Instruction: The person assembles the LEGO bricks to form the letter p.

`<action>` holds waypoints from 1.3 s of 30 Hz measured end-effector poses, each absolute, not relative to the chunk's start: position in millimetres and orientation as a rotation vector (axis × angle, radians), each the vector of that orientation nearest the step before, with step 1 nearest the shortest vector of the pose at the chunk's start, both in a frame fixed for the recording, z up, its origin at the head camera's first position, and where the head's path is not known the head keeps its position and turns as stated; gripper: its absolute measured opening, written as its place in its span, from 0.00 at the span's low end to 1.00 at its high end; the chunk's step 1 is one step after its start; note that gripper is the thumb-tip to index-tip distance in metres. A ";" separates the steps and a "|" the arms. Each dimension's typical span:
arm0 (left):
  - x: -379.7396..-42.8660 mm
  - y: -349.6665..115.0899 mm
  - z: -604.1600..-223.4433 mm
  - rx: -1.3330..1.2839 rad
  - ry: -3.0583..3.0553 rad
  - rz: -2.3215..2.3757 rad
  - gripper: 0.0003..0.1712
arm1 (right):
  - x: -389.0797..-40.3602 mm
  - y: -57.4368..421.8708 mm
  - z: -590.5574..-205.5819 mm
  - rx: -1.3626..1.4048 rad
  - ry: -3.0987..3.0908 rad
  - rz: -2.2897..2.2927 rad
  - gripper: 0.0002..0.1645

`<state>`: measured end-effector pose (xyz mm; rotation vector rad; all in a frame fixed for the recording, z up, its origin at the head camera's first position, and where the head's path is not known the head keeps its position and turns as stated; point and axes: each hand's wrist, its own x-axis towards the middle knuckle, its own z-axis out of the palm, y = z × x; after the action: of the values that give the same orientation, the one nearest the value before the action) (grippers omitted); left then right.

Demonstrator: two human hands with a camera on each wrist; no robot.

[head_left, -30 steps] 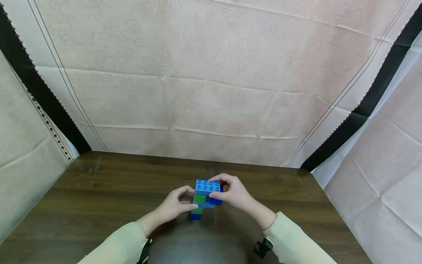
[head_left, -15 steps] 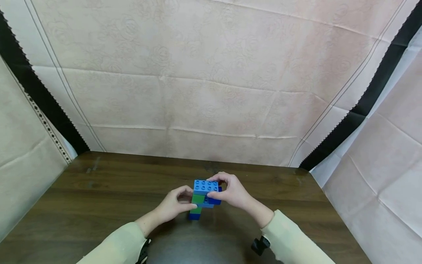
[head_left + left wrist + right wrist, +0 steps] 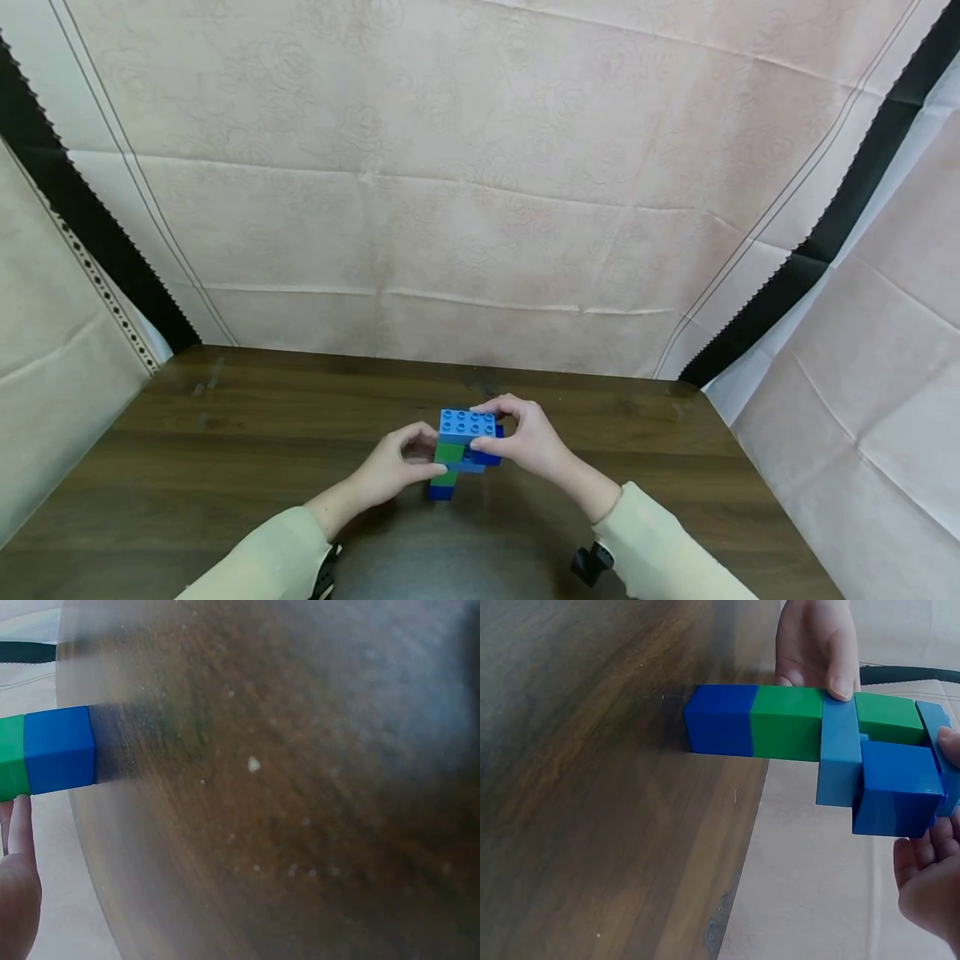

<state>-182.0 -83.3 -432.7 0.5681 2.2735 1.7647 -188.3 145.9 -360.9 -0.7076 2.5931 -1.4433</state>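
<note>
A stack of toy building bricks (image 3: 449,452) stands upright near the middle of the table. From the bottom it has a dark blue brick (image 3: 720,720), a green brick (image 3: 787,722) and a light blue plate (image 3: 838,765). Above these, a second green brick (image 3: 889,716) and a dark blue brick (image 3: 900,787) sit side by side under a light blue studded top plate (image 3: 467,425). My left hand (image 3: 397,467) holds the stack's left side, thumb against the lower light blue plate. My right hand (image 3: 528,437) grips the upper right end, thumb in front, fingers behind.
The brown wooden table (image 3: 300,417) spreads around the stack. Behind it hangs a pale patterned cloth (image 3: 450,208), with more cloth (image 3: 885,350) at the sides. Black bands (image 3: 810,250) run along the corners. A black device (image 3: 591,564) is at the right wrist.
The head view has shifted slightly, so everything sits a little further left. Both hands keep their hold on the brick stack, which otherwise looks the same.
</note>
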 end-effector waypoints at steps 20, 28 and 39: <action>-183.4 -82.3 -430.3 0.561 2.307 1.730 0.21 | -184.4 148.4 -360.1 -0.666 2.640 -1.446 0.23; -184.2 -83.0 -429.5 0.581 2.322 1.692 0.21 | -185.2 147.1 -357.3 -0.681 2.645 -1.407 0.24; -185.0 -84.3 -430.6 0.576 2.318 1.699 0.21 | -186.8 145.2 -360.2 -0.663 2.637 -1.411 0.24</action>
<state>-185.0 -84.3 -430.6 0.5760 2.3178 1.6989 -186.8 145.2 -360.2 -0.6633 2.6368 -1.4111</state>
